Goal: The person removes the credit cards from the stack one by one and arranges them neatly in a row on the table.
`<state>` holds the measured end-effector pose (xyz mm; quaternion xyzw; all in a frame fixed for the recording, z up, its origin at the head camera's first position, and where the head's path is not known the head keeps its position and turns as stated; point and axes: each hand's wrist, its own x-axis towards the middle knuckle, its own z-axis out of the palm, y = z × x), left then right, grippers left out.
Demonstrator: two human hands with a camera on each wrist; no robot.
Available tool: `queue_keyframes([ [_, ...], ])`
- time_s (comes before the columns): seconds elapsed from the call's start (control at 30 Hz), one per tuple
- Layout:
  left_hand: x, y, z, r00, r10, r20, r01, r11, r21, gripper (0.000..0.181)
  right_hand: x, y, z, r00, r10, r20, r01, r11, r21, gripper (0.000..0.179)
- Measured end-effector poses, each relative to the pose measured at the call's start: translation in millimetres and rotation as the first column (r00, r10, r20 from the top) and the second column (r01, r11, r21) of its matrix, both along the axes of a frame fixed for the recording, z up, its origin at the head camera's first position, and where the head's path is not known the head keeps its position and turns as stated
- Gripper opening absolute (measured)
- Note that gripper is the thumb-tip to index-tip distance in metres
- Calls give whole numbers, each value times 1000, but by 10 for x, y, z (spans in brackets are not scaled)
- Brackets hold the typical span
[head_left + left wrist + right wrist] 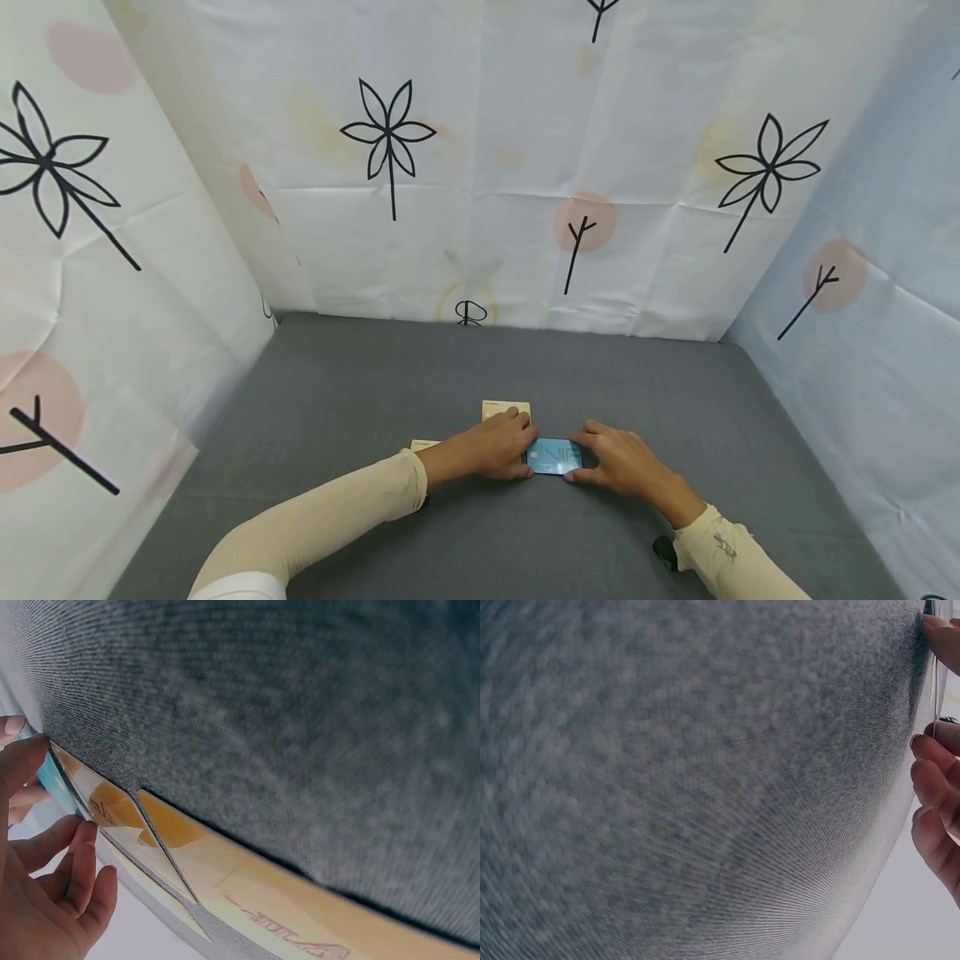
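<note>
A light blue card (554,456), like a bank card, lies flat between my hands in the head view. My left hand (491,443) holds its left side, thumb at the near corner and fingers at the far one. At the opposite end, my right hand (621,460) grips the right corners between thumb and forefinger. One yellow card (495,407) shows just beyond the left hand, partly covered by its fingers. Another yellow card (424,445) peeks out behind the left wrist. From the left wrist, a yellow card (247,874) appears large on the cloth.
A dark grey cloth (360,375) covers the table under the cards. White printed fabric (495,108) with flower and twig drawings hangs along the back and both sides. A dark strapped item (664,552) sits at the right wrist.
</note>
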<state>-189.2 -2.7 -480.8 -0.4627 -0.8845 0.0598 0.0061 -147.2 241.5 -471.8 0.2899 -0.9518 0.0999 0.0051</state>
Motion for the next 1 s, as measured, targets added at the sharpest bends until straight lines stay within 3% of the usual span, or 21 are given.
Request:
queue_keyframes([
  [0.2,5,3,22,1000,4,11,-4,1000,-5,53,2,8,-15,1000,12,-22,-13,1000,-12,56],
  [0.73,-2,-10,5,998,17,60,-18,1000,24,52,3,-1,-1,1000,11,14,-11,1000,-13,56],
  [1.0,1,-12,4,999,9,48,-10,1000,18,52,-2,3,-14,1000,7,13,-7,1000,-12,56],
])
